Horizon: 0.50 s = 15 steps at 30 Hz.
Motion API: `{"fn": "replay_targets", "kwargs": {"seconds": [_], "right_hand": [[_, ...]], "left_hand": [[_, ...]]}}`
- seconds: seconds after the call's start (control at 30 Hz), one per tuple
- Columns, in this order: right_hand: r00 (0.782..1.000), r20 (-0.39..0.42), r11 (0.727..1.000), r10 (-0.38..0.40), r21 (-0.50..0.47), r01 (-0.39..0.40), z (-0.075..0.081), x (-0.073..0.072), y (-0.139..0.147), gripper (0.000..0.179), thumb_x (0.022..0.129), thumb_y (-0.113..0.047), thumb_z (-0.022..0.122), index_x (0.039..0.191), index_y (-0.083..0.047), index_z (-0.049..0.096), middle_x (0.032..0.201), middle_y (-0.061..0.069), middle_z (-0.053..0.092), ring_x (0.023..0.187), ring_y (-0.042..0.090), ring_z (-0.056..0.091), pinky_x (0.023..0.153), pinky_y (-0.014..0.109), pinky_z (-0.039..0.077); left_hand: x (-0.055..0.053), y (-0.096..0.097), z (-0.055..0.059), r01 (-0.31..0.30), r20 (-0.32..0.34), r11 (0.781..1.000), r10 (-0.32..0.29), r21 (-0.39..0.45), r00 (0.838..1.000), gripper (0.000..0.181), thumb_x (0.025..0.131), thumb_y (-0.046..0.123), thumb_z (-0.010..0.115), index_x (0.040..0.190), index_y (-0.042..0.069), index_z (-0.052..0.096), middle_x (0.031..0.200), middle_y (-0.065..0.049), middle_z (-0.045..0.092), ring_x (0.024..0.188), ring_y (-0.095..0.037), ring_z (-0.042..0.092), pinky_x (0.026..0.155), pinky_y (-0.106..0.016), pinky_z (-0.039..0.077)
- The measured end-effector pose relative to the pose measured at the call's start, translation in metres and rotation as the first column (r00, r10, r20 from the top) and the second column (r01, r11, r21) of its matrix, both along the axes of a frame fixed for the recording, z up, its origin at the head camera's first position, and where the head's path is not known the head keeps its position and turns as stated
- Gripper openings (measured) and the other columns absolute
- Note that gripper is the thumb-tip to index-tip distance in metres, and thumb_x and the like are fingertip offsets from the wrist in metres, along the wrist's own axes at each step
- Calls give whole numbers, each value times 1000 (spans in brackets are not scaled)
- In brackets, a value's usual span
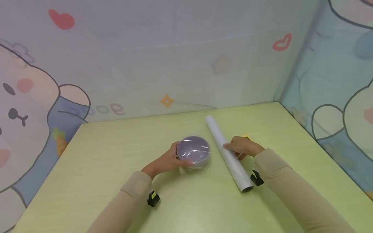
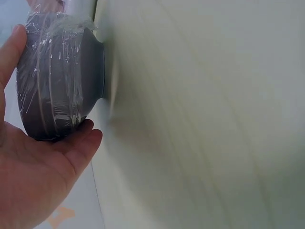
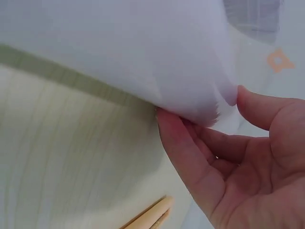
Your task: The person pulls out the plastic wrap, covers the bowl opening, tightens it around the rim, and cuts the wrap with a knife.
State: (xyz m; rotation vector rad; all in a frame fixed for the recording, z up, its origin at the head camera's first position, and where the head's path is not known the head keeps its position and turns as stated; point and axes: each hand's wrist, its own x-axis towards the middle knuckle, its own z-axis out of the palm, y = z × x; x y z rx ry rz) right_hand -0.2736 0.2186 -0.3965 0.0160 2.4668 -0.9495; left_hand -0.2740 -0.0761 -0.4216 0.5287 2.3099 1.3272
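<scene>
Two hands are working: left hand (image 1: 170, 161) gripping the bowl (image 1: 192, 148) under clear film (image 2: 62, 71), right hand (image 1: 244, 147) pinching the wrap roll (image 1: 234, 165) just right of it, keeping bowl steady probably helping film lie smooth, though any stretch between is hardly showing.

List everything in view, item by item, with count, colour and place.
Bowl: 1, purple, in the left hand
Film: 1 visible covering, clear, over the bowl
Roll: 1, white, slanting across the table to the right of the bowl
Small item: 1, orange-yellow, mostly hidden beyond the right hand; kind unclear
Table: 1, pale yellow-green, under everything
Backdrop: count unclear, pale with coloured cartoon prints, behind and beside the table
Wrist devices: 2, black, one at each wrist
Sleeves: 2, beige, on both arms
Hands: 2, bare; left hand holding the bowl, right hand gripping the roll
</scene>
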Motion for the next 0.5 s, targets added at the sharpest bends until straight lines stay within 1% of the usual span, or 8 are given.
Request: {"fn": "replay_targets", "kwargs": {"seconds": [0.1,0.2,0.3,0.37,0.5], "right_hand": [[999,-33,1000,-27,9,27,-1,1,1,42,95,-33,48,108,8,51,90,11,57,79,19,57,67,34,55],[997,-65,998,-52,17,53,-1,4,2,42,94,-32,50,104,8,53,86,10,55,77,19,56,65,34,55],[994,-91,998,-63,17,65,-2,8,2,41,93,-32,52,101,8,55,82,8,54,74,17,55,63,34,55],[993,-105,998,-56,15,58,-3,10,3,41,93,-33,52,100,8,57,80,8,55,73,17,56,62,34,55],[991,-119,998,-64,7,65,-5,14,5,41,92,-33,53,98,7,58,77,6,54,71,15,56,61,33,55]], "left_hand": [[-3,-1,1,-7,-22,1000,6,-7,1000,95,69,34,80,140,9,22,134,-9,40,116,-21,47,101,-39,34],[-4,-3,2,2,-34,1000,-2,-18,999,94,69,34,80,139,9,23,134,-10,41,116,-21,48,100,-39,36],[-6,-5,1,12,-32,1000,-12,-20,999,94,69,33,80,140,9,22,135,-10,42,118,-22,48,100,-39,37],[-7,-7,0,19,-27,1000,-20,-19,999,95,70,33,79,141,9,21,135,-10,42,119,-22,47,100,-40,37],[-8,-9,0,39,-18,999,-39,-15,999,96,70,35,79,141,10,20,136,-10,41,120,-22,46,100,-41,37]]}}
